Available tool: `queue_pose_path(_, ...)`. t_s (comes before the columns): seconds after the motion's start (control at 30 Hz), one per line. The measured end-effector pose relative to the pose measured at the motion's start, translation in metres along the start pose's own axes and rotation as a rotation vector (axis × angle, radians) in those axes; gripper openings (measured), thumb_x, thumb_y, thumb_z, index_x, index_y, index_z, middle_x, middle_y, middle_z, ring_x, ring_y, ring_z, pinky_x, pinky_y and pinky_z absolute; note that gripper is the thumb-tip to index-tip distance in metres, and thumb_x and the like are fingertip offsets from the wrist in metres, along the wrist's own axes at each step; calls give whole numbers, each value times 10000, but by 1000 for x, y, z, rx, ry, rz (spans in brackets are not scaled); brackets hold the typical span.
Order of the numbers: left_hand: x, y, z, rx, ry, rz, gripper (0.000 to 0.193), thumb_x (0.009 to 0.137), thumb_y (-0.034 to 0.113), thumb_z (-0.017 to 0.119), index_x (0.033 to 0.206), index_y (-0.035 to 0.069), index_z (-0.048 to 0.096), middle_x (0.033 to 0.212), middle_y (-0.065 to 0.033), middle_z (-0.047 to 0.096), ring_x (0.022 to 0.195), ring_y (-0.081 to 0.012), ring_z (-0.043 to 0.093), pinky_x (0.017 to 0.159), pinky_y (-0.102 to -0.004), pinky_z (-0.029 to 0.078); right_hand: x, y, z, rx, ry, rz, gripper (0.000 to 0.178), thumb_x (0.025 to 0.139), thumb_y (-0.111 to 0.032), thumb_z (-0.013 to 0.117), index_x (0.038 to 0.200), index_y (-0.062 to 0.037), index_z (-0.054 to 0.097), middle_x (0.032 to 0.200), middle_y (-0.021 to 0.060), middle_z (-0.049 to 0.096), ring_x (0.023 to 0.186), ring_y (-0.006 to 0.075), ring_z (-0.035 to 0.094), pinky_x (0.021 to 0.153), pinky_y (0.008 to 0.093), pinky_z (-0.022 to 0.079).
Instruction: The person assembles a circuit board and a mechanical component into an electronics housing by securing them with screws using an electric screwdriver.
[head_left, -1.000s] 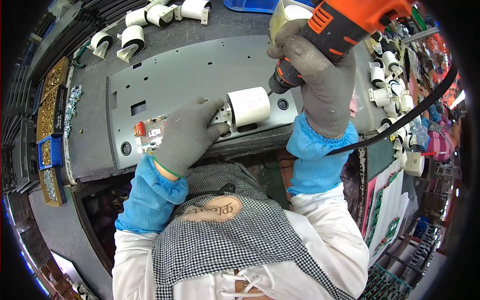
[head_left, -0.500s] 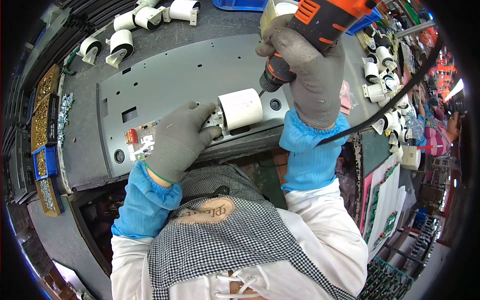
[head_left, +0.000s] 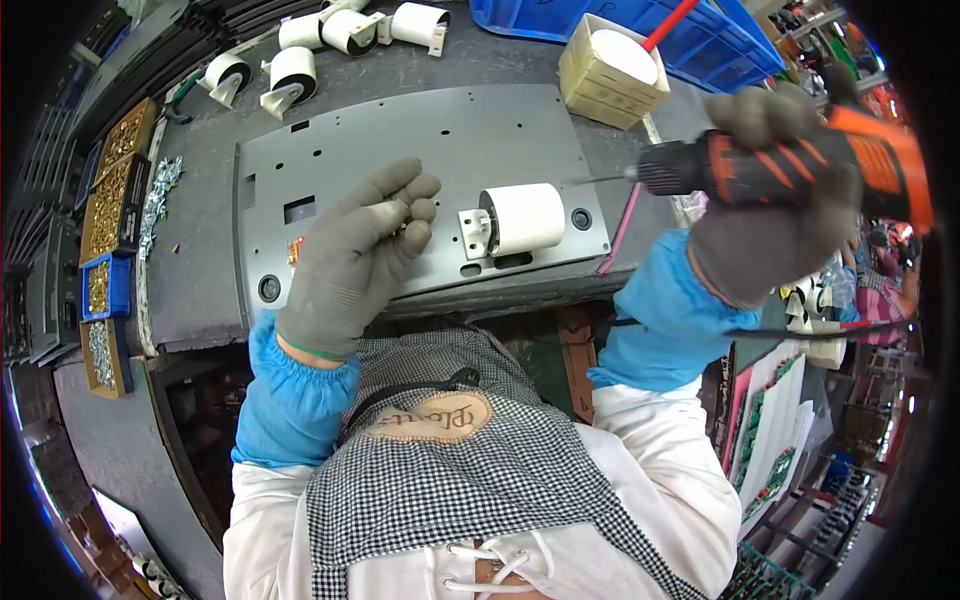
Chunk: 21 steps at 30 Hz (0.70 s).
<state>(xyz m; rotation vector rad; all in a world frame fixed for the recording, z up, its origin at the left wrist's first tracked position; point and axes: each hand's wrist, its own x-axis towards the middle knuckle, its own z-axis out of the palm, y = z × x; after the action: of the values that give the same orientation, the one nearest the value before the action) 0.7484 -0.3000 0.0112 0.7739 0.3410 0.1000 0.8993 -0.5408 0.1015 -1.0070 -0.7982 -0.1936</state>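
My right hand (head_left: 765, 245), in a grey glove, grips an orange and black power drill (head_left: 725, 168) raised to the right of the grey metal panel (head_left: 400, 150). The drill lies level, its thin bit pointing left. A white cylinder (head_left: 528, 218) with a white bracket (head_left: 474, 234) lies on the panel's near right part, and neither hand touches it. Over the panel's near left, my gloved left hand (head_left: 350, 265) has its fingers curled round small brass-coloured screws (head_left: 406, 224). It hides most of a circuit board (head_left: 296, 250).
More white cylinders with brackets (head_left: 292, 75) stand at the back left. Screw trays (head_left: 112, 190) line the left edge, beside loose silver screws (head_left: 160, 205). A square yellowish container (head_left: 600, 95) and a blue bin (head_left: 700, 40) are at the back right. The drill's cord (head_left: 800, 331) trails right.
My right hand has swung the drill right, away from the cylinder, and turned it level. My left hand has let go of the bracket, moved left and curled upward. The view has shifted slightly.
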Motion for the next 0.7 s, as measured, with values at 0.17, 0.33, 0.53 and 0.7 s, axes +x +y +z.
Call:
queue_pose_path(0.17, -14, -16, 4, -178, 48, -189, 478, 1016, 52, 461, 1435, -138, 331, 1136, -137, 550, 810, -48, 526, 573, -111, 500, -24, 2, 34, 104, 174, -96, 700, 884, -404, 673, 1380, 8, 402, 910, 72, 551, 786, 190, 535, 788, 436, 480)
queue_pose_path(0.33, -23, -27, -10, -148, -57, -208, 386, 1052, 224, 520, 1320, -48, 456, 1017, -55, 520, 729, -20, 460, 495, -92, 414, -41, 14, 53, 77, 86, -63, 672, 908, -387, 663, 1411, -37, 388, 916, 59, 552, 780, 167, 537, 780, 432, 483)
queue_pose_path(0.53, -27, -28, -6, -135, -83, -232, 371, 1049, 336, 548, 1204, 2, 501, 963, -22, 474, 680, 3, 399, 458, -85, 370, -49, 11, 62, 350, -34, 42, 682, 914, -321, 669, 1451, -58, 342, 911, 62, 547, 782, 168, 542, 775, 431, 479)
queue_pose_path(0.7, -28, -32, -11, -157, -93, -251, 374, 1043, 357, 555, 1182, 13, 507, 956, -16, 456, 689, 7, 400, 464, -78, 372, -59, 16, 72, 270, 22, 49, 700, 931, -315, 648, 1484, -61, 301, 914, 69, 533, 745, 160, 509, 718, 428, 441)
